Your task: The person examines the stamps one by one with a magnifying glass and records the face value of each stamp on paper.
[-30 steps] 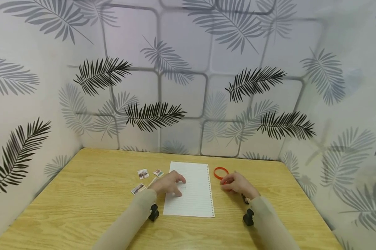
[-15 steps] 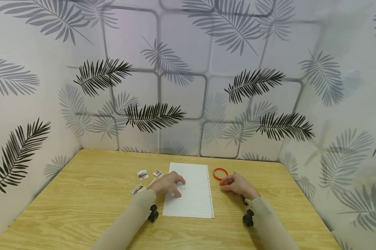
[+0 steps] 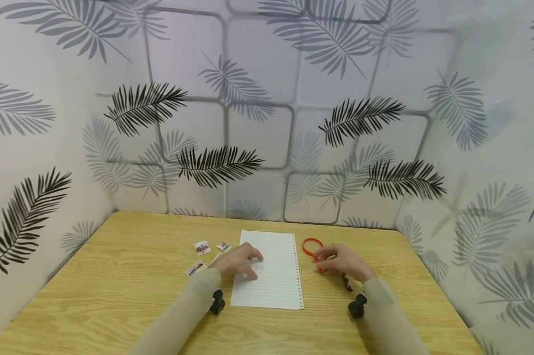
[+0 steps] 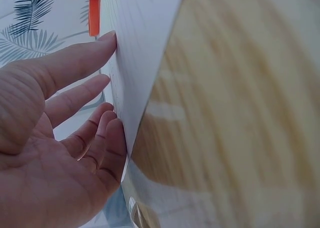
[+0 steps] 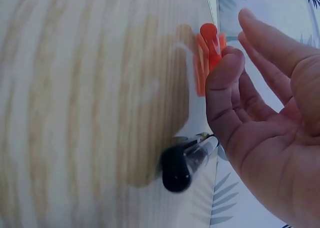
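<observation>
My left hand (image 3: pixel 239 260) rests over the left side of a lined loose-leaf sheet (image 3: pixel 277 276), fingers spread and slightly bent, the fingertips (image 4: pixel 107 77) at the paper. It holds nothing. To the right of the sheet lies an orange-red magnifying glass (image 3: pixel 304 246), its round rim away from me. My right hand (image 3: pixel 343 260) is over its handle (image 3: pixel 320 269), fingers curled loosely beside it and thumb apart. In the right wrist view the handle (image 5: pixel 209 37) lies by the bent fingertips, not pinched. Whether they touch it, I cannot tell.
Several small stamp-like pictures, among them one picture (image 3: pixel 202 247) and another (image 3: pixel 195 268), lie left of the sheet. A black-ended pen (image 5: pixel 176 170) lies under the right wrist. Leaf-patterned curtain (image 3: pixel 267 123) stands along the back of the wooden table (image 3: pixel 93 296).
My right hand has shifted slightly right and its fingers have loosened, so more of the orange-red handle and the pen shows. The left hand and the sheet stay in place.
</observation>
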Motion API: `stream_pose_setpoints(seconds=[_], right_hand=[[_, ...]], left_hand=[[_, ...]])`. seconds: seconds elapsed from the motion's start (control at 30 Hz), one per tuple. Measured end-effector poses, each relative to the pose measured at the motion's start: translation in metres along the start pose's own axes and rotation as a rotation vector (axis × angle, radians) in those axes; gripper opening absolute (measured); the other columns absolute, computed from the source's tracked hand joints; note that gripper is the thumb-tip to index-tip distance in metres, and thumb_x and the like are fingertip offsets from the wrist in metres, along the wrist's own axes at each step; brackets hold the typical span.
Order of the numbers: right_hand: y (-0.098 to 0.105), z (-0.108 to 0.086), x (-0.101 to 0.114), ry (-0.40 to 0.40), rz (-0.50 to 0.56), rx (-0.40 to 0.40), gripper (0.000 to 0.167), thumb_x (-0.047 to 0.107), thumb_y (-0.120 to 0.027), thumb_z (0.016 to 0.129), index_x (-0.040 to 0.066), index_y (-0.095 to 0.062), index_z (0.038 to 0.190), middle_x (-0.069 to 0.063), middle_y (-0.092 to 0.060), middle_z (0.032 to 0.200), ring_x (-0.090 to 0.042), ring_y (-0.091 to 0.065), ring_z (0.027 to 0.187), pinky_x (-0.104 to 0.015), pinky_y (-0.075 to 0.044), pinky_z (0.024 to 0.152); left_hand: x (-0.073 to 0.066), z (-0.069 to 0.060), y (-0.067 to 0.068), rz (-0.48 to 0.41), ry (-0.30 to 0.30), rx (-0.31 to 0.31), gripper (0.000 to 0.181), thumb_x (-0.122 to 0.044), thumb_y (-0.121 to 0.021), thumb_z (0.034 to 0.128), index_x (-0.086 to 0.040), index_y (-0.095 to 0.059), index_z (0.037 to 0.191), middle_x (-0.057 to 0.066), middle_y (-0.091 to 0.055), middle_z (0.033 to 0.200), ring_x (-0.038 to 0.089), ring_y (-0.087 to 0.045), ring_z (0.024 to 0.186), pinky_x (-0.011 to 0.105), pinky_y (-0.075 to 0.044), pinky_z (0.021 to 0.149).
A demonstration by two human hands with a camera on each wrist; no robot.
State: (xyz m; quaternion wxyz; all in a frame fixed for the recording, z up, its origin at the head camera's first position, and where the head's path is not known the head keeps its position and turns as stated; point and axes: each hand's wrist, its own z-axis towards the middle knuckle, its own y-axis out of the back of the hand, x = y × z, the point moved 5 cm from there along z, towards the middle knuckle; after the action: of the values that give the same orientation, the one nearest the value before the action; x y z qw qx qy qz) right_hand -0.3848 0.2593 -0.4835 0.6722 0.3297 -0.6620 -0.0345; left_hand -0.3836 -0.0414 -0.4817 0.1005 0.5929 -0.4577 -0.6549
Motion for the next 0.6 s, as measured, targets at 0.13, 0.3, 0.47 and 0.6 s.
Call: stream_pose_setpoints(seconds=[0.13, 0.3, 0.47, 0.6], right_hand=[[0.008, -0.002, -0.002, 0.023, 0.013, -0.027, 0.037, 0.011, -0.069, 0.091, -0.005, -0.062, 0.124, -0.02, -0.065, 0.108, -0.02, -0.063, 0.072, -0.031, -0.054, 0.063], [0.021, -0.007, -0.005, 0.042, 0.015, -0.071, 0.034, 0.009, -0.065, 0.094, -0.011, -0.06, 0.121, -0.027, -0.065, 0.108, -0.025, -0.062, 0.066, -0.036, -0.055, 0.061], [0.033, -0.01, -0.014, 0.044, 0.002, -0.079, 0.037, 0.008, -0.064, 0.094, -0.012, -0.058, 0.125, -0.028, -0.063, 0.109, -0.021, -0.062, 0.069, -0.035, -0.055, 0.064], [0.04, -0.01, -0.021, 0.034, -0.031, -0.071, 0.039, 0.007, -0.066, 0.092, -0.012, -0.058, 0.125, -0.026, -0.063, 0.105, -0.018, -0.062, 0.071, -0.032, -0.053, 0.063]], left_hand=[[-0.001, -0.001, 0.0, 0.0, -0.01, 0.002, 0.047, -0.006, -0.084, 0.0742, -0.009, -0.068, 0.118, 0.013, -0.056, 0.126, 0.033, -0.052, 0.12, 0.051, -0.04, 0.106], [-0.002, -0.002, 0.0, 0.001, -0.012, 0.004, 0.047, -0.005, -0.083, 0.0748, -0.009, -0.068, 0.119, 0.014, -0.055, 0.126, 0.033, -0.051, 0.121, 0.051, -0.04, 0.106], [-0.003, -0.004, 0.0, -0.004, -0.014, 0.004, 0.047, -0.005, -0.083, 0.075, -0.009, -0.067, 0.119, 0.014, -0.055, 0.127, 0.033, -0.051, 0.121, 0.051, -0.04, 0.106], [-0.004, -0.004, 0.001, -0.005, -0.016, 0.0, 0.047, -0.004, -0.083, 0.0748, -0.009, -0.068, 0.119, 0.014, -0.055, 0.127, 0.033, -0.051, 0.121, 0.05, -0.04, 0.106]])
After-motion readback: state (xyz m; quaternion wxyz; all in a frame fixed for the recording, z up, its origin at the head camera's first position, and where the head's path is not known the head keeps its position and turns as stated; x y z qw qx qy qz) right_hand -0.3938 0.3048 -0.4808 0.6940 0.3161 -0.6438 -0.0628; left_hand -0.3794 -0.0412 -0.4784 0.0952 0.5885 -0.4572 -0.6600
